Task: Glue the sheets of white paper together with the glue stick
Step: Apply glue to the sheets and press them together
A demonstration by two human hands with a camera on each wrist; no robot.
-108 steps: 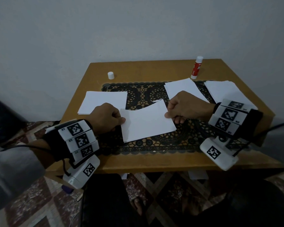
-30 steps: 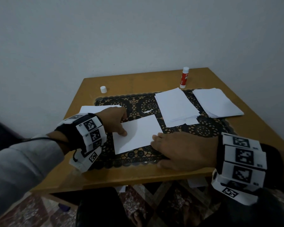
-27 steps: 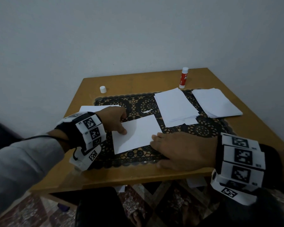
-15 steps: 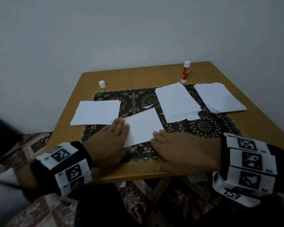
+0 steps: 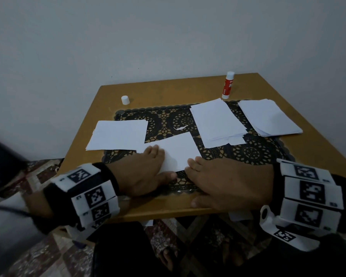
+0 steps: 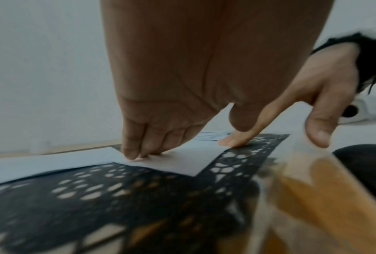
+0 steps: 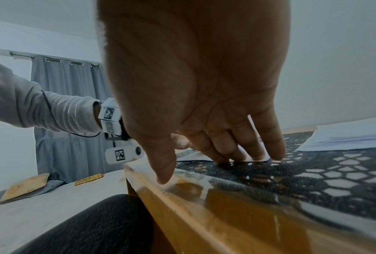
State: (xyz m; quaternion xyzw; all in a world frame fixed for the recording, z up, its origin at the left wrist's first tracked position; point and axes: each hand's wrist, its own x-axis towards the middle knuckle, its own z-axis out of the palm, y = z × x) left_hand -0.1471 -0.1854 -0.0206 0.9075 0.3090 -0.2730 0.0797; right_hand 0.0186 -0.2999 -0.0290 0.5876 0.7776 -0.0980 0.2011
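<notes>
On the square wooden table [image 5: 188,86] a black lace-patterned mat [image 5: 258,150] carries a white rectangular sheet of paper [image 5: 178,150] near its front edge. The left hand [image 5: 146,172] lies flat, fingers straight and together, fingertips [image 6: 134,154] pressing the sheet's left part; the right hand [image 5: 226,182] is likewise spread flat, its fingertips [image 7: 256,154] resting at the sheet's right front edge and its thumb over the table's front rim. Neither hand grips anything. The sheet's far-left corner overlaps a second white sheet of paper [image 5: 118,134] lying half off the mat. Further right sit 2 stacks of white paper (the nearer one [image 5: 216,122] on the mat, the other [image 5: 268,116] at its right edge). The red-and-white glue stick [image 5: 227,85] stands upright behind them, well apart from its small white cap [image 5: 125,100] at the table's far left.
</notes>
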